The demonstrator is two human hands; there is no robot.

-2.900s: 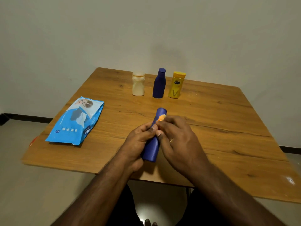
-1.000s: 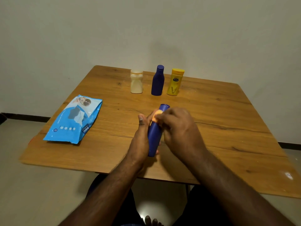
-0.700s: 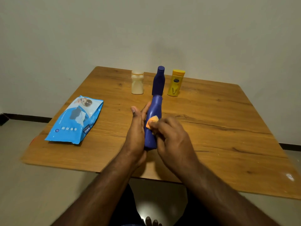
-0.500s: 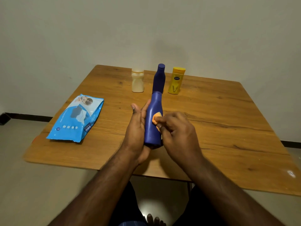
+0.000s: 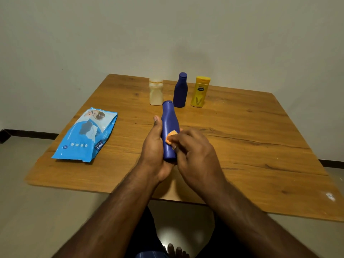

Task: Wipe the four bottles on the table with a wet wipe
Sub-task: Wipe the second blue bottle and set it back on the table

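My left hand (image 5: 155, 146) grips a tall dark blue bottle (image 5: 168, 121) from its left side, cap pointing away from me, above the wooden table (image 5: 242, 138). My right hand (image 5: 193, 148) pinches a small folded wet wipe (image 5: 170, 137), orange-tinted in this light, and presses it against the bottle's middle. At the far side of the table stand three more bottles in a row: a cream one (image 5: 156, 92), a second dark blue one (image 5: 180, 90) and a yellow one (image 5: 200, 91).
A blue pack of wet wipes (image 5: 87, 135) lies flat on the table's left part. The table's near edge runs just in front of my forearms. A plain wall stands behind the table, and the floor shows on the left.
The held bottle swung from leaning right to pointing nearly straight away from me, and it rose a little. The wipe slid from near the cap down to the bottle's middle.
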